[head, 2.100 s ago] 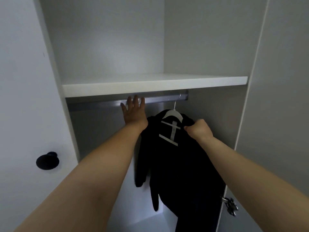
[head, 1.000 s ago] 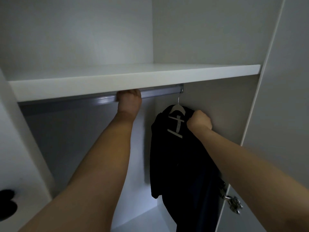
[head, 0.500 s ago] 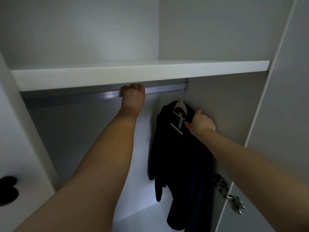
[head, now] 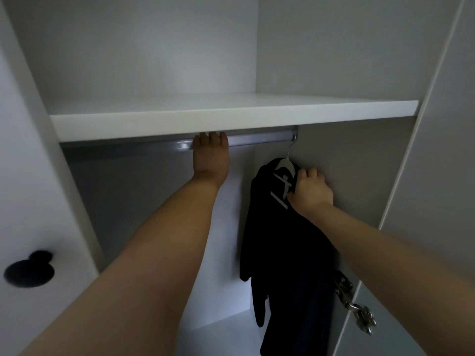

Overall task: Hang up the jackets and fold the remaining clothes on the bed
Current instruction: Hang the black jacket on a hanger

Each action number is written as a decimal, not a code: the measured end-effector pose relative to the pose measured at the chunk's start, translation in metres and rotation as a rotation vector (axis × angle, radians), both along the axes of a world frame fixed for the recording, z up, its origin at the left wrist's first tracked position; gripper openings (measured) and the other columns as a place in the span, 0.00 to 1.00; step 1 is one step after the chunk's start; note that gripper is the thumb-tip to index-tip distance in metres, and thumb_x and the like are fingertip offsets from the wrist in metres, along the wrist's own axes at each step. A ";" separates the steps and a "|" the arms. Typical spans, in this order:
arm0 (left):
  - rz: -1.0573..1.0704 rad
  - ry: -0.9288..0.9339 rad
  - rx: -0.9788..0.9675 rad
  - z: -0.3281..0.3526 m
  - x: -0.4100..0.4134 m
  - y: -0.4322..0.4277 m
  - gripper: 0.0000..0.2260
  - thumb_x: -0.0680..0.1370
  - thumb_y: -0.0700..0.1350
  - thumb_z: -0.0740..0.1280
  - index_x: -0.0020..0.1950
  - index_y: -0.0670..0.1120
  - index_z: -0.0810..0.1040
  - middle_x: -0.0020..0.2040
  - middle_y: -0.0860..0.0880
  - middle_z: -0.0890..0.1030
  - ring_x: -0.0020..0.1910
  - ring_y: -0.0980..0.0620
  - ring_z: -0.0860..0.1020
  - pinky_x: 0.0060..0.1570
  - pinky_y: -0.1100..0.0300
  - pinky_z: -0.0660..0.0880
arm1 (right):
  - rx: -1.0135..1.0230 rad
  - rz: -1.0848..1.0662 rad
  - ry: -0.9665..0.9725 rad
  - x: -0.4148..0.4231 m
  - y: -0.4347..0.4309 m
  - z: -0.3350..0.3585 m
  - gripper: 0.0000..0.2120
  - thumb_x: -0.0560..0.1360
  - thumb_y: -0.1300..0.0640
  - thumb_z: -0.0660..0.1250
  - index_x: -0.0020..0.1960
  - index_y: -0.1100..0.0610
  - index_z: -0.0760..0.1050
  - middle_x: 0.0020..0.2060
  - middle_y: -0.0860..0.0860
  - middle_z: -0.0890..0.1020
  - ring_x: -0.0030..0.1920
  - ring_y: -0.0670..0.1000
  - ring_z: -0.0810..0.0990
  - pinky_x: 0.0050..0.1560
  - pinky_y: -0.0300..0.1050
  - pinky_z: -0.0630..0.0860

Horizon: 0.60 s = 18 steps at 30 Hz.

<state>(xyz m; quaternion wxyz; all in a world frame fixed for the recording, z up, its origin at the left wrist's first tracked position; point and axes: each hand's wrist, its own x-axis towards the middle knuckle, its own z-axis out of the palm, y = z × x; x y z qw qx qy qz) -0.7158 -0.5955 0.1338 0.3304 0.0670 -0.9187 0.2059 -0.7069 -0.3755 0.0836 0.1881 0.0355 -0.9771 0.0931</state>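
Black jacket (head: 282, 240) hangs below R hand (head: 312, 192) grip at shoulder.

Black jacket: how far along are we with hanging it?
Done: the white hanger hooks over the rail; the black jacket hangs from it. In hand: the right hand grips its shoulder; the left hand holds the rail. Left: letting go; bed clothes are out of view.

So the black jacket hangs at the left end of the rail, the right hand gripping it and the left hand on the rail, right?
Not the left end: the head view shows the black jacket hanging at the right end of the rail. The right hand does grip it; the left hand rests on the rail.
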 end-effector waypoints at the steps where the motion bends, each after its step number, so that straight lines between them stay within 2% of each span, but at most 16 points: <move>1: -0.015 0.011 0.034 -0.002 0.003 0.000 0.24 0.67 0.44 0.69 0.64 0.44 0.76 0.57 0.39 0.79 0.57 0.38 0.78 0.59 0.47 0.73 | 0.013 0.011 0.005 0.000 -0.001 0.001 0.24 0.75 0.50 0.66 0.65 0.61 0.65 0.63 0.59 0.67 0.64 0.60 0.67 0.53 0.51 0.72; 2: -0.065 -0.013 0.086 -0.008 0.004 0.000 0.27 0.73 0.43 0.67 0.72 0.44 0.68 0.67 0.37 0.71 0.68 0.37 0.69 0.67 0.43 0.64 | 0.022 0.023 0.013 0.001 -0.003 0.001 0.24 0.75 0.50 0.65 0.66 0.61 0.65 0.63 0.59 0.67 0.64 0.59 0.67 0.54 0.51 0.72; 3: -0.101 -0.061 0.136 -0.014 0.006 0.001 0.28 0.77 0.43 0.63 0.76 0.45 0.59 0.74 0.37 0.61 0.74 0.37 0.58 0.72 0.41 0.53 | 0.027 0.035 0.024 0.002 -0.005 0.002 0.24 0.76 0.50 0.65 0.66 0.61 0.65 0.63 0.59 0.68 0.63 0.59 0.67 0.54 0.52 0.71; 4: -0.120 -0.102 0.172 -0.017 0.010 0.004 0.28 0.79 0.43 0.60 0.78 0.47 0.53 0.77 0.39 0.53 0.77 0.39 0.50 0.73 0.41 0.46 | 0.032 0.047 0.046 0.003 -0.006 0.002 0.24 0.76 0.50 0.65 0.66 0.61 0.65 0.63 0.59 0.68 0.63 0.60 0.67 0.55 0.52 0.71; 6: -0.124 -0.137 0.190 -0.026 0.017 0.010 0.29 0.81 0.44 0.57 0.79 0.48 0.48 0.79 0.42 0.46 0.77 0.41 0.43 0.72 0.41 0.42 | 0.038 0.068 0.103 0.006 -0.009 0.001 0.23 0.75 0.51 0.64 0.66 0.61 0.66 0.62 0.60 0.69 0.62 0.60 0.68 0.56 0.52 0.69; 9: -0.149 -0.187 0.225 -0.039 0.028 0.022 0.28 0.82 0.48 0.56 0.79 0.49 0.47 0.79 0.43 0.44 0.77 0.42 0.42 0.72 0.40 0.42 | 0.031 0.108 0.188 0.013 -0.013 -0.006 0.24 0.73 0.52 0.66 0.65 0.63 0.68 0.61 0.61 0.71 0.61 0.62 0.69 0.59 0.54 0.67; 13: -0.216 -0.150 0.298 -0.054 0.048 0.032 0.29 0.81 0.50 0.58 0.79 0.49 0.48 0.79 0.43 0.46 0.77 0.43 0.44 0.72 0.40 0.44 | 0.010 0.167 0.281 0.021 -0.017 -0.022 0.27 0.68 0.55 0.71 0.63 0.66 0.71 0.62 0.66 0.73 0.64 0.66 0.69 0.66 0.61 0.65; 18: -0.261 -0.177 0.273 -0.068 0.070 0.037 0.31 0.79 0.55 0.57 0.79 0.49 0.48 0.79 0.43 0.47 0.77 0.43 0.45 0.72 0.41 0.46 | 0.034 0.183 0.262 0.038 -0.019 -0.036 0.29 0.66 0.57 0.72 0.63 0.67 0.71 0.64 0.67 0.72 0.67 0.66 0.68 0.68 0.65 0.63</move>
